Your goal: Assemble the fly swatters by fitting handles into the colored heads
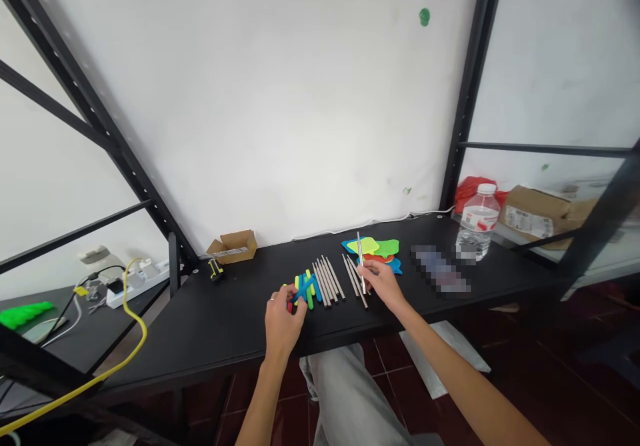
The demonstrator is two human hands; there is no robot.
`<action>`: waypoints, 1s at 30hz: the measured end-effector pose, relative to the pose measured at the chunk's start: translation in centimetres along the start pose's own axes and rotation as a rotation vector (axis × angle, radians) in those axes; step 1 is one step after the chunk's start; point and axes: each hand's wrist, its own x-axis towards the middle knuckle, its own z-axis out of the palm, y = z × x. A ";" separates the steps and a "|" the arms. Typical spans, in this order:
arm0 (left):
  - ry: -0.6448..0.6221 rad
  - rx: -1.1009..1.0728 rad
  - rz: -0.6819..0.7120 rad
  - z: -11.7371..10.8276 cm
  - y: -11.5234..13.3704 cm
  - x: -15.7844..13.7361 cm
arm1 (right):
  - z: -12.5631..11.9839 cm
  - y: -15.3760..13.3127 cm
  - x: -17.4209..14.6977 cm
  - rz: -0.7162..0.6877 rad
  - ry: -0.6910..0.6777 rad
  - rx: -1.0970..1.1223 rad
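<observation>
Head view: work looks partway. The right grip [381,282] pinches one rod [360,253]; other rods [333,278] lie in two groups on the surface [225,319]. The left grip [283,316] is half-curled over jumbled sticks [310,298], its hold unclear.

Soft light brightens the middle of the wall [300,113]; down by us the floor [530,373] sits dim; wide-angle stretch tilts the black posts [473,73]; one patch [440,269] is pixelated.
</observation>
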 end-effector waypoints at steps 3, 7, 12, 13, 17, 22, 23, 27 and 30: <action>-0.089 -0.052 0.069 0.8 1.6 0.2 | 0.0 -0.3 -0.1 0.015 -0.021 0.107; -0.217 -0.238 0.036 2.0 2.5 -0.4 | -0.2 -0.6 -0.1 -0.016 -0.001 0.138; -0.277 -0.354 -0.026 2.2 2.2 -1.0 | -0.3 -0.6 -0.2 -0.044 0.013 0.157; -0.285 -0.363 -0.037 2.1 2.2 -1.0 | -0.3 -0.6 -0.3 -0.037 0.012 0.167; -0.312 -0.368 -0.056 2.0 2.0 -0.8 | -0.2 -1.0 -0.5 -0.003 -0.012 0.216; -0.272 -0.409 -0.062 2.3 1.5 -0.7 | -0.2 -1.5 -0.8 0.033 -0.022 0.250; -0.271 -0.417 -0.062 2.3 1.4 -0.7 | -0.2 -1.5 -0.8 0.029 -0.031 0.245; -0.272 -0.435 -0.064 2.5 1.0 -0.6 | -0.2 -1.4 -1.0 0.009 -0.070 0.219; -0.270 -0.424 -0.073 2.5 0.9 -0.6 | -0.2 -1.4 -1.2 0.002 -0.112 0.213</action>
